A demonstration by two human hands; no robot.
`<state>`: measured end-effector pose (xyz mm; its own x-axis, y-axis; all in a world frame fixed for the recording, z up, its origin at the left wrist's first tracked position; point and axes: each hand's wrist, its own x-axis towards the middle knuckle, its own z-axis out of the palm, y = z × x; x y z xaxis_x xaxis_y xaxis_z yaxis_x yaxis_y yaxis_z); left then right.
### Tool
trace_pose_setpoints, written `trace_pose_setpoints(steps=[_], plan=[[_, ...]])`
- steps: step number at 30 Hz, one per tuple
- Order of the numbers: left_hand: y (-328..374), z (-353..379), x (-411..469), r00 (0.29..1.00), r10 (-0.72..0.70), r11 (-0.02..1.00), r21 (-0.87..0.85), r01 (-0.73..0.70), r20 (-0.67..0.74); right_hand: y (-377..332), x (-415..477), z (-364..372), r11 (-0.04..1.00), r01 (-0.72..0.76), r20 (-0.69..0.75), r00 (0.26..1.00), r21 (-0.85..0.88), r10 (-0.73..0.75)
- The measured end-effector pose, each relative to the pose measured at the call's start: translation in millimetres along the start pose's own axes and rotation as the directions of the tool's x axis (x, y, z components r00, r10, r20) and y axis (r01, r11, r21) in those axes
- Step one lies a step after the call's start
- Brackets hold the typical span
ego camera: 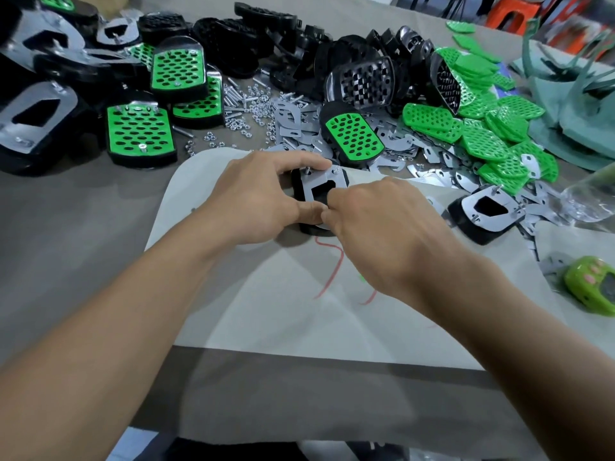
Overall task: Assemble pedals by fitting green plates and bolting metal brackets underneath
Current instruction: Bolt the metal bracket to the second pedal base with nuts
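**A:** Head view. Where is the pedal (297, 189) sitting?

**B:** It's lying underside up on the pale sheet (266, 294), right between the two hands. The bracket (316, 182) is resting on top of it, and a bolt (308, 170) is poking up through the far end, just under the left fingertips.

**A:** What is the left hand (259, 194) doing?

**B:** It's gripping the pedal. The fingers are curling over the far end and the thumb is pressing in at the near edge, so it's acting as the clamp.

**A:** And the right hand (376, 227)?

**B:** Its fingers are bunching together at the bracket's near end, touching the left thumb. The tips are hiding behind the knuckles, so I can't tell whether they're pinching a nut or only the metal.

**A:** So it's the bolting step?

**B:** I'm reading it that way. To do it well, the left hand should be pinning the bracket flat, so the holes are lining up while the thread is catching straight.

**A:** How are the arms lying?

**B:** Both forearms are reaching forward and converging, wrists low over the sheet, backs of the hands up.

**A:** And the supplies?

**B:** Loose nuts (246, 111) are lying beyond the grip. Green plates (482, 134) are heaping up to its far right.
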<state>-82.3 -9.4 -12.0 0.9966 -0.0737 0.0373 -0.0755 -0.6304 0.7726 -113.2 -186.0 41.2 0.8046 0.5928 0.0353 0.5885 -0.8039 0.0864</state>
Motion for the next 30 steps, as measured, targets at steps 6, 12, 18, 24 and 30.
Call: trace_pose_setpoints(steps=[6,12,18,24,30], plan=[[1.3,-0.8,0.1,1.000,-0.017,1.000,-0.010,0.017,0.009,1.4,-10.8,1.5,0.975,-0.054,-0.066,0.995,0.214,0.070],[4.6,-0.2,-3.0,1.000,-0.019,1.000,-0.006,0.019,0.004,10.7,-8.8,6.3,0.956,-0.103,-0.046,0.992,0.275,0.120],[6.4,-2.2,-4.3,1.000,-0.016,1.000,0.009,0.016,0.003,13.2,-14.8,13.2,0.904,-0.120,-0.084,0.982,0.410,0.169],[7.6,-3.6,-5.1,1.000,-0.025,0.999,0.022,0.024,0.008,13.7,-19.9,18.5,0.921,-0.127,-0.125,0.975,0.367,0.184],[7.8,-3.3,-4.7,1.000,-0.021,1.000,0.011,0.020,0.013,9.4,-18.6,21.8,0.911,-0.087,-0.188,0.966,0.403,0.175]])
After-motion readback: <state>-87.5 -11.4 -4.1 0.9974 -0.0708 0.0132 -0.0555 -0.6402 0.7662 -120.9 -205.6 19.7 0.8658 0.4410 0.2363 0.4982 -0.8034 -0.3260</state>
